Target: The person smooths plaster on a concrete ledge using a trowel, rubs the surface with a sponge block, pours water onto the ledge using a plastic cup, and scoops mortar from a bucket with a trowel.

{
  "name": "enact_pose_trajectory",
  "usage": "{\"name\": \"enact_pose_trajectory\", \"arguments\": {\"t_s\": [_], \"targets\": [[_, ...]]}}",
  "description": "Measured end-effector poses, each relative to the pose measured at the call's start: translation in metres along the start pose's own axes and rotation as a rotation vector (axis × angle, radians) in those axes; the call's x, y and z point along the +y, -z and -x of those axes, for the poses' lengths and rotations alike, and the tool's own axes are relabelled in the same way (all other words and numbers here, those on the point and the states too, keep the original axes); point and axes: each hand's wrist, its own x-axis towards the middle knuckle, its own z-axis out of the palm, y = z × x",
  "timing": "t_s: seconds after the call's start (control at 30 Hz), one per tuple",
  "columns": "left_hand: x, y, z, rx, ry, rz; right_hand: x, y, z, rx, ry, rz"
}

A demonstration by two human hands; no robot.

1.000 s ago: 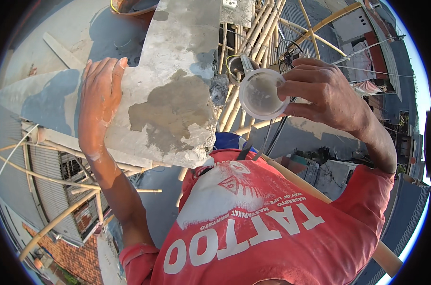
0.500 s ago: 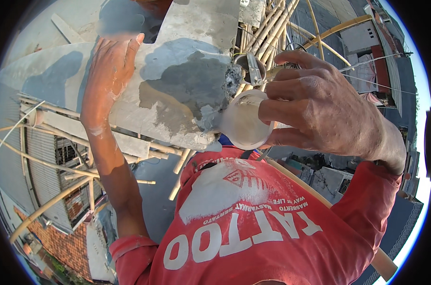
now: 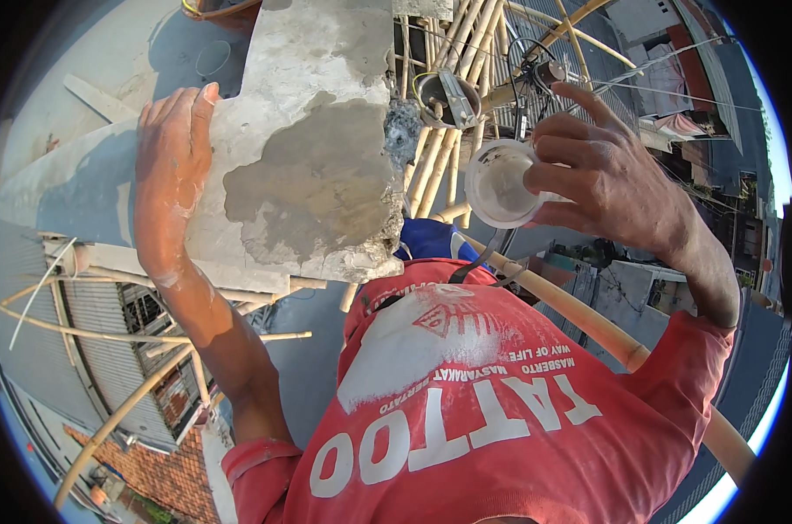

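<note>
My right hand (image 3: 592, 170) grips a small white plastic cup (image 3: 502, 184) by its side, the fingers bent around its rim. The cup's round mouth is in view, with dark smudges inside it. It is held off to the right of the concrete ledge (image 3: 317, 52), apart from it. A damp, darker grey patch (image 3: 317, 179) spreads over the ledge's near right part, beside a rough, broken corner. On the left, my left hand (image 3: 176, 148) lies on the concrete with its fingers stretched toward the far edge, holding nothing.
Bamboo poles (image 3: 435, 170) stand right of the ledge, with a dark pan (image 3: 440, 94) and a flat metal tool (image 3: 458, 99) among them. An orange-brown tub (image 3: 221, 9) sits at the far left. Far below are roofs (image 3: 151, 467); a thick bamboo pole (image 3: 579, 314) runs on my right.
My right hand has drawn the cup away from the ledge's corner to the right. The damp patch looks more even. My left hand stays on the concrete while the view has shifted.
</note>
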Motion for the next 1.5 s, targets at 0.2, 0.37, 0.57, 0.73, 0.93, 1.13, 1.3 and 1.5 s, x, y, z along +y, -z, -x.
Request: {"name": "enact_pose_trajectory", "arguments": {"t_s": [0.2, 0.37, 0.57, 0.73, 0.93, 1.13, 1.3, 1.5], "targets": [[0.007, 0.007, -0.002, -0.07, 0.061, 0.053, -0.024, -0.038, -0.017, -0.072, 0.091, 0.046], [0.0, 0.005, -0.011, -0.063, 0.212, 0.027, -0.039, -0.052, -0.046, -0.085, 0.138, 0.065], [-0.012, -0.004, -0.01, 0.014, 0.095, 0.151, -0.019, -0.081, -0.031, 0.002, 0.097, 0.023], [-0.025, 0.001, -0.001, -0.037, 0.16, 0.264, 0.0, -0.128, -0.014, -0.08, 0.017, -0.044], [-0.012, 0.008, -0.006, -0.1, 0.222, 0.267, 0.008, -0.187, 0.005, -0.229, -0.043, 0.046], [-0.004, 0.009, -0.003, -0.071, 0.298, 0.329, -0.036, -0.195, -0.044, -0.336, 0.035, 0.053], [0.006, 0.01, -0.002, -0.073, 0.295, 0.275, -0.046, -0.215, -0.048, -0.153, 0.064, 0.078], [0.001, 0.014, -0.002, -0.067, 0.3, 0.245, -0.009, -0.284, -0.02, 0.02, -0.125, -0.138]]}}
